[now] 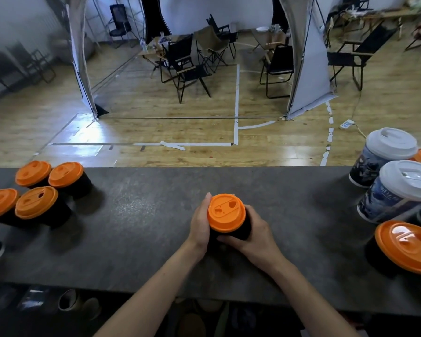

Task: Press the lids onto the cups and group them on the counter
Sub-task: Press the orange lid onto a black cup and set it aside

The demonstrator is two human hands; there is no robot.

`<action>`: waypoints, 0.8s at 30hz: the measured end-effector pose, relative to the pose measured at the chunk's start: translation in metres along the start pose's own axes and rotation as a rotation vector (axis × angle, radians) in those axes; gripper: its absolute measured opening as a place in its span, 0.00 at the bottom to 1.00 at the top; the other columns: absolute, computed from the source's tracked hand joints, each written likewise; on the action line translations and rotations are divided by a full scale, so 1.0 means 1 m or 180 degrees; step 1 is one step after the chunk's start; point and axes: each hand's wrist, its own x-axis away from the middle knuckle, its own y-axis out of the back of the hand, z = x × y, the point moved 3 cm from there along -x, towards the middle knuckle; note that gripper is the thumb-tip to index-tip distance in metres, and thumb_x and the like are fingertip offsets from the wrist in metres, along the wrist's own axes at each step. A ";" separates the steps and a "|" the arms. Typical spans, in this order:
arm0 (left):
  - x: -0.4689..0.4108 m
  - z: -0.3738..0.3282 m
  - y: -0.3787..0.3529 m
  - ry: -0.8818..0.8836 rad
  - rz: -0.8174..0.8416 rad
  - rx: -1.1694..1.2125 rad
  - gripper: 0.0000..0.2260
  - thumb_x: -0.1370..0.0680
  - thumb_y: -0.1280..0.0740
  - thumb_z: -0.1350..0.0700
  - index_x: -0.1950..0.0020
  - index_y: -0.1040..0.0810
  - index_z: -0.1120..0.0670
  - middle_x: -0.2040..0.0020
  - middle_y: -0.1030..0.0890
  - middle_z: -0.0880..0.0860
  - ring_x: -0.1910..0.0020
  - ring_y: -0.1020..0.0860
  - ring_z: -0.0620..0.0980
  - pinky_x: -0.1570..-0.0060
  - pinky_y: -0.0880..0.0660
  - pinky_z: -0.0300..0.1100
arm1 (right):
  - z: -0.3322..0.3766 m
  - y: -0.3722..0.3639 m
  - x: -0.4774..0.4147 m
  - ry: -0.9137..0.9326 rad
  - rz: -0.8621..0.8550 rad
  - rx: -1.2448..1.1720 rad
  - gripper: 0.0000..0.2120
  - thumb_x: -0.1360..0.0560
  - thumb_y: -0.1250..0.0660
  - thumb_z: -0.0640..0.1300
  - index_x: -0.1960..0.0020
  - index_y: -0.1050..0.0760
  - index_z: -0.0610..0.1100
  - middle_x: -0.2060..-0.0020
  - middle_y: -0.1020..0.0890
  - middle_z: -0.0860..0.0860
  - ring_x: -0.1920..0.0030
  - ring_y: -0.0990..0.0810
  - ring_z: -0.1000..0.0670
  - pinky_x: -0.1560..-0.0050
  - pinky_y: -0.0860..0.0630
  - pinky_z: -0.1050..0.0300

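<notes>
Two bare arms are reaching in from the bottom, & both hands are holding one black cup [242, 231] in the middle of the table [144, 227]. The left hand [201, 224] is wrapping round the cup's left side, w/ one fingertip sticking up beside the rim. The right hand [255, 235] is curling round the right side, thumb lying across the front. The orange lid [226, 212] is sitting flat on this cup & looks pushed down, tho I can't tell if it's snapped tight.

On the left, four lidded cups [38, 203] are standing close together in a bunch, so that part looks done. The cup in the hands is well apart from them. I think it's going there next.

On the right, two white-lid cups [407, 180] & a near orange-lid cup [406, 245] are standing by the table's end. They're wearing lids already but aren't w/ the left bunch. So maybe approx half the job is left, mostly the moving.
</notes>
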 end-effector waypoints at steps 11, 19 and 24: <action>0.005 0.002 -0.002 -0.0444 -0.0614 0.0027 0.24 0.18 0.46 0.41 0.53 0.17 0.55 0.56 0.14 0.50 0.53 0.17 0.45 0.50 0.23 0.36 | 0.002 -0.004 -0.001 0.0012 -0.0114 0.0131 0.34 0.39 0.21 0.65 0.38 0.29 0.58 0.42 0.20 0.59 0.41 0.21 0.59 0.40 0.22 0.50; 0.009 -0.001 -0.006 -0.0684 -0.0311 -0.0032 0.24 0.19 0.46 0.41 0.44 0.21 0.58 0.49 0.15 0.55 0.47 0.17 0.51 0.46 0.22 0.41 | 0.001 -0.005 0.000 0.0049 -0.0035 0.0126 0.45 0.43 0.18 0.63 0.31 0.32 0.56 0.37 0.22 0.62 0.37 0.23 0.60 0.36 0.24 0.52; 0.003 -0.007 -0.002 -0.0528 -0.0096 0.0046 0.24 0.20 0.46 0.44 0.38 0.20 0.60 0.43 0.15 0.55 0.43 0.18 0.52 0.43 0.23 0.41 | 0.006 -0.001 -0.001 0.0130 -0.0036 0.0186 0.35 0.40 0.21 0.66 0.37 0.30 0.61 0.43 0.22 0.62 0.41 0.21 0.57 0.39 0.23 0.48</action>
